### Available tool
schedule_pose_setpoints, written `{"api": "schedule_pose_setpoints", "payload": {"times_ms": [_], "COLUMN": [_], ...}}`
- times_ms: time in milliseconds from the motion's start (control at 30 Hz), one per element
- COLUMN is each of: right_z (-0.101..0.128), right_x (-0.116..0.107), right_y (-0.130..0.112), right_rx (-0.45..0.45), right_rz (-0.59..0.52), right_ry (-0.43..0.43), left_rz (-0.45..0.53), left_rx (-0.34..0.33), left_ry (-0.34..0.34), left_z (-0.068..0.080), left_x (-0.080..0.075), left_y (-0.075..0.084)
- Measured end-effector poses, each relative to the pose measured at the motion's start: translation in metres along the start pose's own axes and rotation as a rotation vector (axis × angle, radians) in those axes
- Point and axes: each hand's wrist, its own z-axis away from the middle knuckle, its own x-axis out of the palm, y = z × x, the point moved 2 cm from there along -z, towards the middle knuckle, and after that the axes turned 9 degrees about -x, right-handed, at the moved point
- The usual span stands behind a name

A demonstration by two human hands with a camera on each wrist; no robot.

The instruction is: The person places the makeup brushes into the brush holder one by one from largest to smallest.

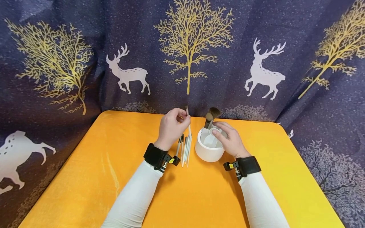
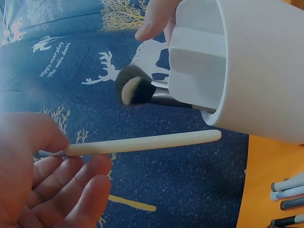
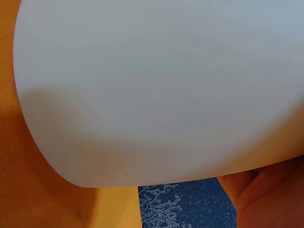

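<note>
Between thumb and fingertips my left hand (image 1: 172, 127) pinches a makeup brush (image 2: 147, 141), its bristle end up and its pale handle pointing down. Just right of it stands a round white brush holder (image 1: 209, 154) with scalloped dividers inside. My right hand (image 1: 231, 141) grips the holder at its right rim, the thumb reaching over the opening. Two fuller makeup brushes (image 2: 137, 91) with dark bristles stick out at the holder's back. In the right wrist view the holder's smooth wall (image 3: 156, 95) fills most of the picture, with part of the right hand (image 3: 273, 194) at the lower right.
Several slim brushes (image 1: 185, 150) lie side by side on the orange tablecloth (image 1: 114, 171), left of the holder and close to the left wrist. Behind the table's far edge hangs a dark blue curtain (image 1: 199, 101) printed with deer and trees.
</note>
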Motion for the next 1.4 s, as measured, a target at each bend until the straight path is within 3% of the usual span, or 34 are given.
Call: {"api": "schedule_pose_setpoints", "payload": {"times_ms": [367,867,1200,1400], "right_z": [0.0,-0.001,-0.001,-0.001], "right_x": [-0.001,-0.001,0.0,-0.001], "right_y": [-0.001,-0.002,0.0,-0.001], "right_rx": [-0.004,-0.015,-0.012,-0.01], "right_rz": [-0.006,-0.007,0.001,-0.005], "right_ry": [-0.004,0.003,0.006,0.004], "left_rz": [0.018,0.113,0.13,0.123], "left_rx": [0.064,0.11,0.051,0.05], "left_ry": [0.006,0.026,-0.028,-0.06], "left_z": [0.004,0.005,0.009,0.01], "left_x": [0.005,0.01,0.017,0.019], "left_y": [0.005,0.008,0.009,0.009]}}
